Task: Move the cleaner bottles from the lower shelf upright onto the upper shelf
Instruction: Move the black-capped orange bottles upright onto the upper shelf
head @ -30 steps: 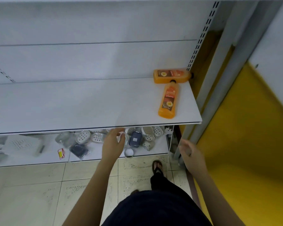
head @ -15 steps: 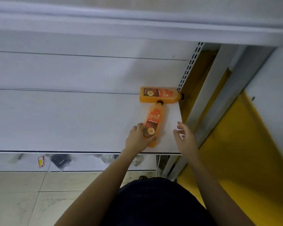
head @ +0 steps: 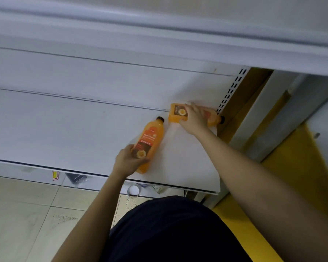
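As bottles (head: 149, 143) (head: 178, 115) lie on shelf (head: 64, 129), hands (head: 126, 163) (head: 194, 118) grip them.

Both bare forearms are pointing forward. The left hand (head: 128, 161) is gripping the near bottle (head: 150, 140) at its base end, fingers curling round it. The right hand (head: 194, 119), farther out on a straighter arm, is clasping the far bottle (head: 178, 114) from above.

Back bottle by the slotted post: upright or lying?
Lying down: the back bottle lies flat on the shelf, cap pointing at the slotted post, right hand gripping its middle.
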`<action>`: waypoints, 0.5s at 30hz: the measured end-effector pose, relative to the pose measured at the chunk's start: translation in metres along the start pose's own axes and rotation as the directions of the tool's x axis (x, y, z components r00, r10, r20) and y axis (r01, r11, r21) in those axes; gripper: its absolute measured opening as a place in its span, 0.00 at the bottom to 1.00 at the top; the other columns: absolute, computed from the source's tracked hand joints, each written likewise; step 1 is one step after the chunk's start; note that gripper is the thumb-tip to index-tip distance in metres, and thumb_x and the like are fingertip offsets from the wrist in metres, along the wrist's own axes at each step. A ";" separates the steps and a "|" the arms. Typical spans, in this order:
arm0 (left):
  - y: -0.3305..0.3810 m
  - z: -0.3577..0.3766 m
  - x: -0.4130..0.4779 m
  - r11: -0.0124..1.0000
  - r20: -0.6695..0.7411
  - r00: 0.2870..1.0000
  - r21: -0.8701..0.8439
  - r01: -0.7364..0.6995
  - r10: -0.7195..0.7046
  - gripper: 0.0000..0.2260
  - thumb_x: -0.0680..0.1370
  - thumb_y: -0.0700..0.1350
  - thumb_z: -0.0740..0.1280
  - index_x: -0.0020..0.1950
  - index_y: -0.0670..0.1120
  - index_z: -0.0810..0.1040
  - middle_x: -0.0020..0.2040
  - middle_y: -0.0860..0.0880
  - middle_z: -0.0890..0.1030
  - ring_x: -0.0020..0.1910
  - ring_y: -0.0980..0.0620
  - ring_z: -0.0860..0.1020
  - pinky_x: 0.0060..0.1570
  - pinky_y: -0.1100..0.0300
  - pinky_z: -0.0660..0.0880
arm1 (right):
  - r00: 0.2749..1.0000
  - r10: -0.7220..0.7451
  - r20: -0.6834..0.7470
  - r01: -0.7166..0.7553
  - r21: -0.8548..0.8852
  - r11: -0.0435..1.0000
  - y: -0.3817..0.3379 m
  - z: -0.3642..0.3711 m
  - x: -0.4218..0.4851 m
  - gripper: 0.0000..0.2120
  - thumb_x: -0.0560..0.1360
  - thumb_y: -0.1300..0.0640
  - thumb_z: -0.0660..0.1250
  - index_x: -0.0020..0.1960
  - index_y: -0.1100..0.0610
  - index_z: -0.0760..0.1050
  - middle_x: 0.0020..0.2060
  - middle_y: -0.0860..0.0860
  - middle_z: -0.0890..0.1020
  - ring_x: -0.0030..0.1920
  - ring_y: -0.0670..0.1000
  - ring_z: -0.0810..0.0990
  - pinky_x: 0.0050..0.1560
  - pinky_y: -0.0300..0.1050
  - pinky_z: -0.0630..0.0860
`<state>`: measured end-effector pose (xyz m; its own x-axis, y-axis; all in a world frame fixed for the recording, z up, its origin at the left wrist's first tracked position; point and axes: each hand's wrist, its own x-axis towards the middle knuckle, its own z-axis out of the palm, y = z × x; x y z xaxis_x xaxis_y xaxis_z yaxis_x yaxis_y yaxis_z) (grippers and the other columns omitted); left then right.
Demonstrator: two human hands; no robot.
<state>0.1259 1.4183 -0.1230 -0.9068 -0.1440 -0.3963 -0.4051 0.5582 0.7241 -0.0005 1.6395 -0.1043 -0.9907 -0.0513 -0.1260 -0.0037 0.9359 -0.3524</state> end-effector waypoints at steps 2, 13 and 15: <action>-0.006 -0.011 0.000 0.999 -0.054 0.998 -0.016 0.030 -0.031 0.28 0.69 0.48 0.75 0.64 0.41 0.71 0.56 0.42 0.79 0.53 0.42 0.78 0.56 0.46 0.75 | 0.995 0.043 0.091 -0.037 -0.071 0.997 -0.004 0.005 0.008 0.37 0.74 0.48 0.63 0.76 0.54 0.48 0.75 0.53 0.55 0.73 0.62 0.54 0.71 0.59 0.55; -0.014 -0.030 -0.002 0.998 -0.053 0.997 -0.051 0.049 -0.051 0.27 0.72 0.50 0.72 0.66 0.41 0.67 0.57 0.43 0.77 0.53 0.44 0.77 0.54 0.48 0.76 | 0.994 0.094 0.053 -0.088 -0.118 0.989 -0.016 0.029 -0.019 0.34 0.68 0.33 0.62 0.67 0.50 0.64 0.70 0.55 0.59 0.71 0.60 0.53 0.68 0.68 0.46; -0.016 -0.031 -0.002 0.996 -0.040 0.997 -0.058 0.064 -0.066 0.28 0.72 0.49 0.72 0.67 0.41 0.67 0.58 0.42 0.77 0.54 0.43 0.77 0.56 0.46 0.76 | 0.999 -0.004 -0.043 0.000 -0.079 0.997 -0.011 0.036 -0.055 0.27 0.71 0.38 0.64 0.63 0.54 0.68 0.68 0.54 0.64 0.70 0.58 0.58 0.67 0.64 0.52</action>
<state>0.1305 1.3840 -0.1168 -0.8818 -0.2137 -0.4203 -0.4684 0.4993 0.7289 0.0591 1.6199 -0.1269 -0.9956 -0.0399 -0.0845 -0.0148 0.9604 -0.2783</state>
